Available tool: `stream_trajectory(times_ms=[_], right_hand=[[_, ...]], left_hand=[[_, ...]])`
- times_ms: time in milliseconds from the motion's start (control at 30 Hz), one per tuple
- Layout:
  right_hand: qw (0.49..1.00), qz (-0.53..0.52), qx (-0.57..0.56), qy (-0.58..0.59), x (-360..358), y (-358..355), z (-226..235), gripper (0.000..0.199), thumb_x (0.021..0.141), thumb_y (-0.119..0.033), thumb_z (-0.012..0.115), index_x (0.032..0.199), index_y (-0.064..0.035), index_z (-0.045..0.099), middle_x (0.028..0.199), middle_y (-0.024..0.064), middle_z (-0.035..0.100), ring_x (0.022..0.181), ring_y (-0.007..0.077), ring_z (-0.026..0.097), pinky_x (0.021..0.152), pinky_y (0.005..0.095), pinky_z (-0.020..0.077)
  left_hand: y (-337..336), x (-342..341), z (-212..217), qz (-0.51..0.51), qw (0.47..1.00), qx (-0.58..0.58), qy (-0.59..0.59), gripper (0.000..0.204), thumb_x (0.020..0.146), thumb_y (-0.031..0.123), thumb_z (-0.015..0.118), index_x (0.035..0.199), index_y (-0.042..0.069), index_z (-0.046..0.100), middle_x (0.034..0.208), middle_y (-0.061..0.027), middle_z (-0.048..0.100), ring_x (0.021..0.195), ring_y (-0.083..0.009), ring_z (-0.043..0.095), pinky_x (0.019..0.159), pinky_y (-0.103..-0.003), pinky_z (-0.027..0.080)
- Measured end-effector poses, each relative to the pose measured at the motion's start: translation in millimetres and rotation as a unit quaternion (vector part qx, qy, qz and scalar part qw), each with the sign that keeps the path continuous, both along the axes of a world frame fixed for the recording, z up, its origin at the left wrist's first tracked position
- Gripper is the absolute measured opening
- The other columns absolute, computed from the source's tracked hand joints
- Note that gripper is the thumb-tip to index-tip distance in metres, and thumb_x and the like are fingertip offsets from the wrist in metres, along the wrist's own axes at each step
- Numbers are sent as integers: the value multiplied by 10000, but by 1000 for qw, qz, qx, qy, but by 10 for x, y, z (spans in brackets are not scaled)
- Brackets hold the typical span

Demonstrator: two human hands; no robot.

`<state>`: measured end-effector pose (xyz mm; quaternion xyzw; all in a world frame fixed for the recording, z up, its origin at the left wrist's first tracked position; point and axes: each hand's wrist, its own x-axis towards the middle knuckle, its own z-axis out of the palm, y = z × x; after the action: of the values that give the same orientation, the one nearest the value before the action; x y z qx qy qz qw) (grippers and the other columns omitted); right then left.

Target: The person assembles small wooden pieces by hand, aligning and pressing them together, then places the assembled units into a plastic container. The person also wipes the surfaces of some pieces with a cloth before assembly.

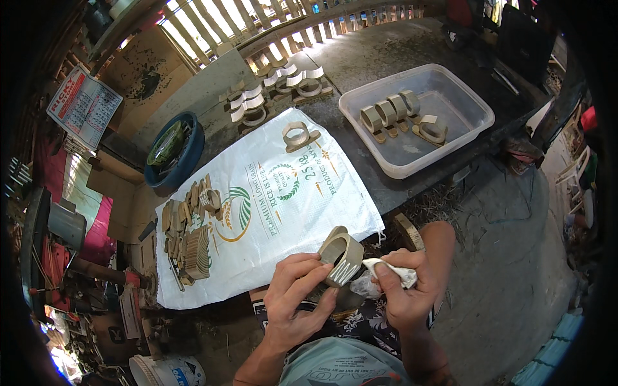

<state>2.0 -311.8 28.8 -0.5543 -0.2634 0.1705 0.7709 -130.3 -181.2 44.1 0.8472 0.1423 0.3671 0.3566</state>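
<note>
My left hand [293,302] grips a faceted brown ring [335,246], seemingly wood or bamboo, by its near side. White zigzag lines of a glue-like paste [346,271] run over the ring's near outer face. In my right hand [407,302] is a squeezed white plastic bag [400,275], its tip pointing toward the ring and clear film hanging below. Beyond my hands a white woven sack [257,148] covers part of the table. On it stand a similar ring on a flat base [299,136] and a pile of small wooden pieces [193,241].
A clear plastic tub [418,170] at the right holds several ringed pieces [386,116]. More pieces, some with white curved tops [302,78], line the table's back. At the left are a blue basin [193,149] and a knife [148,230]. A white bucket [145,373] stands low left.
</note>
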Motion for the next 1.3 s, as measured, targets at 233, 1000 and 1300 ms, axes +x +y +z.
stream_trajectory(times_ms=[233, 1000, 1300], right_hand=[[992, 60, 34, 106, 22, -21, 100, 189, 925, 20, 711, 1097, 49, 640, 928, 101, 707, 825, 106, 676, 724, 235, 537], [997, 59, -51, 29, 12, 43, 151, 113, 904, 13, 729, 1004, 38, 683, 791, 97, 721, 711, 116, 701, 639, 254, 533], [998, 22, -41, 43, 50, 53, 118, 75, 938, 6, 702, 1001, 30, 670, 783, 74, 702, 696, 87, 667, 610, 230, 508]], left_hand=[[83, -6, -158, -29, 998, -62, 9, 419, 741, -72, 789, 1140, 29, 709, 1194, -152, 728, 1224, -331, 657, 1144, -531, 381], [120, -38, -238, -33, 998, -56, 7, 412, 730, -80, 789, 1120, 40, 728, 1221, -160, 728, 1280, -328, 629, 1193, -549, 322], [116, -64, -227, -35, 998, -49, 2, 442, 712, -87, 780, 1130, 46, 731, 1228, -157, 727, 1277, -328, 632, 1197, -551, 317]])
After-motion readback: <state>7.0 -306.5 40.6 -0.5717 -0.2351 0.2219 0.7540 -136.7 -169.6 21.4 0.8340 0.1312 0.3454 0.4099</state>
